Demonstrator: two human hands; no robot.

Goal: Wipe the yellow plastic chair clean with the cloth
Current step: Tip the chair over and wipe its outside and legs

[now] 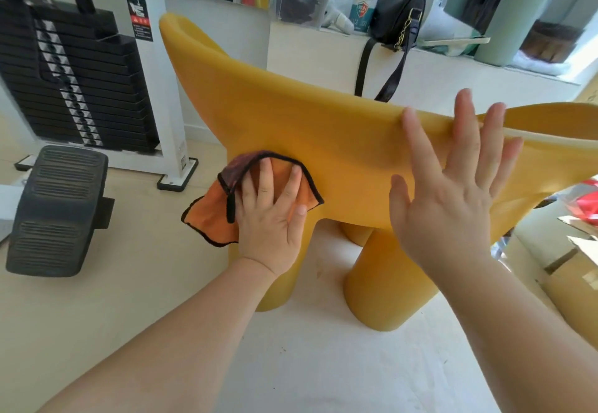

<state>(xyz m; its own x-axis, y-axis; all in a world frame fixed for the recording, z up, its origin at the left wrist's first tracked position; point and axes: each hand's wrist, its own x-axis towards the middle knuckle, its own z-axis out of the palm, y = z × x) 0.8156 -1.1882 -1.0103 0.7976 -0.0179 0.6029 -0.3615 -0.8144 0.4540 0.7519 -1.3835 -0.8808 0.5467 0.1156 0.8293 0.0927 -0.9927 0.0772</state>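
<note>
L hand (270,215) flat, fingers straight, pressing cloth (213,215) on chair (291,115) outer side | R hand (453,192) open, steadying rim | progress: mid-wipe; legs, seat prob. left

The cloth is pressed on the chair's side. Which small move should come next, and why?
Probably slide the left hand and cloth rightward along the chair's outer wall: the cloth lies flat under straight fingers at the wall's lower left, bare wall stretches to its right, and the right hand steadies the rim.
</note>
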